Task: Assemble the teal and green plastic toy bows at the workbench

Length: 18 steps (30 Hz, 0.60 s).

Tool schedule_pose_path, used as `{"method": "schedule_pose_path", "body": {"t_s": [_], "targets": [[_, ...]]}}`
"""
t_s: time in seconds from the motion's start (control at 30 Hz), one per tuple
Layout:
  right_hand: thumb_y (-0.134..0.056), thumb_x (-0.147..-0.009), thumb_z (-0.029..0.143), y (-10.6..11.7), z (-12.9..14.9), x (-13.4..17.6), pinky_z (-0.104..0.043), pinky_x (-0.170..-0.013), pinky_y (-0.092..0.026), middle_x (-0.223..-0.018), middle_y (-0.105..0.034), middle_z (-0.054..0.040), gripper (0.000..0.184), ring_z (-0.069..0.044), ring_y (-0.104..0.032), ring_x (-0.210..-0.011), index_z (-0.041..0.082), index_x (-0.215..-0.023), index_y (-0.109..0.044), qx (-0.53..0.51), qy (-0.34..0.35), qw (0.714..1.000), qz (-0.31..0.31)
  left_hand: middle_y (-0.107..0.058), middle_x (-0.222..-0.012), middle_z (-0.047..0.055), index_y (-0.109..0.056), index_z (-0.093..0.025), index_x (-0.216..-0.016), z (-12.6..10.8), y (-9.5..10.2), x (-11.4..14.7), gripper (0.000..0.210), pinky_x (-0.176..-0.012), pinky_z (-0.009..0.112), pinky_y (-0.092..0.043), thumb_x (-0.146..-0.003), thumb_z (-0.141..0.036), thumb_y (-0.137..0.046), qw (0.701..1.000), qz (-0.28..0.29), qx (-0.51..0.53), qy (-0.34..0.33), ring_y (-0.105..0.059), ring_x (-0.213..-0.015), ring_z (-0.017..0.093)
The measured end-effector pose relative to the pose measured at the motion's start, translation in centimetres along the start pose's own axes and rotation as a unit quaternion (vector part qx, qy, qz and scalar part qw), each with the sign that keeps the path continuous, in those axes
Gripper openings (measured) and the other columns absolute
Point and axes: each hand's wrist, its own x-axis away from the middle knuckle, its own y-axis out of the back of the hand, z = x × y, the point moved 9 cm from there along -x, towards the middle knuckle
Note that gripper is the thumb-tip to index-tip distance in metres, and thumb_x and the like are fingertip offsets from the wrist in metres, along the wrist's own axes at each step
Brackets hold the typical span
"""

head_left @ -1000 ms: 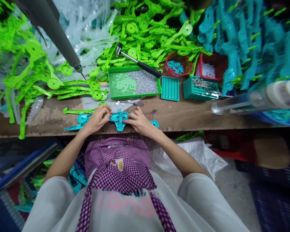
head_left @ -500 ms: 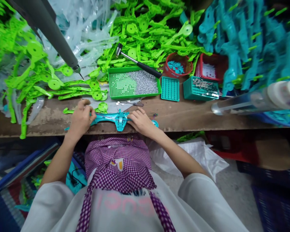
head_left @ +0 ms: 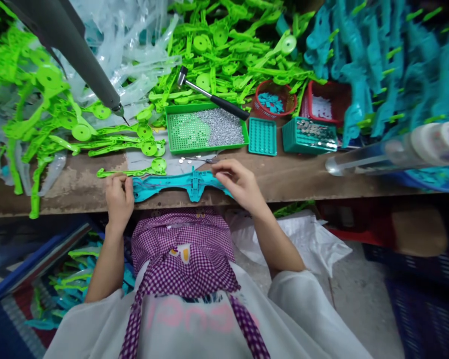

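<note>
A long blue plastic half-shell [head_left: 164,188] with a cross-shaped middle lies at the bench's front edge, a thin dark wire running along its inside. My left hand [head_left: 119,199] is closed around its left end, fingers curled. Over its right end is my right hand [head_left: 243,187], thumb and fingers apart; whether a fingertip touches the shell is hard to see. Just behind the shell lie a green plastic part [head_left: 157,166], a small screwdriver [head_left: 205,160] and a few small silver discs [head_left: 189,161].
A green tray [head_left: 190,149] of small metal pieces holds a hammer [head_left: 228,106] across its back corner. A powered screwdriver [head_left: 97,75] hangs at left. Blue trays [head_left: 262,137], red baskets [head_left: 275,112], a clear bottle-like tube [head_left: 381,152] and heaped green parts [head_left: 217,40] surround the workspace.
My left hand has moved down and left to the shell's end. My right hand has shifted right and its fingers have spread. The shell sits slightly farther right, its inside more exposed.
</note>
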Motion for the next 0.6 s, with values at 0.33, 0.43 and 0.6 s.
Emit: {"method": "schedule_pose_path", "body": {"t_s": [0.33,0.43,0.6], "targets": [[-0.056,-0.091,0.041,3.3,-0.8,1.0,-0.043,-0.103,-0.048,-0.117,-0.069,-0.0054,0.026,-0.021,-0.060,-0.118,0.026,-0.109,-0.069,0.001,-0.004,0.999,0.051,-0.065,-0.089,0.011,-0.052,-0.019,-0.088,2.4,1.0,-0.2,0.025,-0.088,0.043,-0.051,-0.091,-0.042,-0.045,0.993,-0.047,0.030,0.101,-0.065,-0.090,0.026],[-0.054,-0.092,0.043,6.6,-1.5,3.2,-0.039,-0.094,-0.053,-0.110,-0.071,-0.0056,0.027,-0.020,-0.065,-0.107,0.025,-0.104,-0.069,0.018,-0.025,0.996,-0.083,-0.066,-0.085,0.009,-0.051,-0.018,-0.094,4.0,0.8,-0.1,0.029,-0.079,0.040,-0.056,-0.092,-0.045,-0.042,0.979,-0.053,0.112,0.163,-0.068,-0.079,0.023],[-0.059,-0.087,0.046,6.7,-3.8,6.0,-0.044,-0.093,-0.052,-0.112,-0.067,-0.0108,0.036,-0.025,-0.062,-0.106,0.021,-0.111,-0.068,0.159,-0.060,0.967,-0.188,-0.067,-0.087,0.009,-0.053,-0.018,-0.093,4.9,-0.2,-0.5,0.034,-0.079,0.039,-0.057,-0.090,-0.051,-0.047,0.969,-0.016,0.148,0.195,-0.069,-0.079,0.021]]}}
